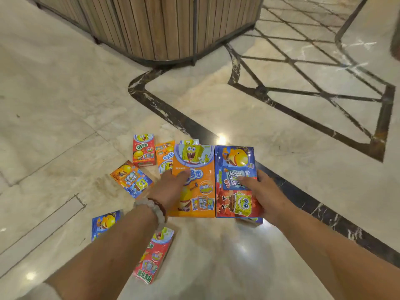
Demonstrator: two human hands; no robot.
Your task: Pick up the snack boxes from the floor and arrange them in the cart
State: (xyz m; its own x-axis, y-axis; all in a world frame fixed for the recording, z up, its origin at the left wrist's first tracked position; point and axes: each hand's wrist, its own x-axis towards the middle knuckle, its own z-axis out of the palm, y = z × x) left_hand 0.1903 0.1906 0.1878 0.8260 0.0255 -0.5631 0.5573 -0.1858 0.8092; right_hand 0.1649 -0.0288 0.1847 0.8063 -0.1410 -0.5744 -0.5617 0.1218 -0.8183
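Two large cardboard snack boxes, one orange (193, 180) and one blue-and-red (236, 180), are held side by side above the marble floor (65, 105). The left hand (171, 187) grasps the orange one, the right hand (263, 191) the blue. Smaller boxes lie below, left.

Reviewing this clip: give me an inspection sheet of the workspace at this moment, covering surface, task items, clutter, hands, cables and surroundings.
Surface: glossy marble floor with dark inlay lines.
Job's things: orange box and blue box held side by side; on the floor a red box, small orange box, orange-blue box, blue box near the left wrist, and red box under the left forearm.
Clutter: nothing seen.
Hands: left hand grips the orange box; right hand grips the blue box.
Cables: nothing seen.
Surroundings: wooden slatted counter base; cart not in view.
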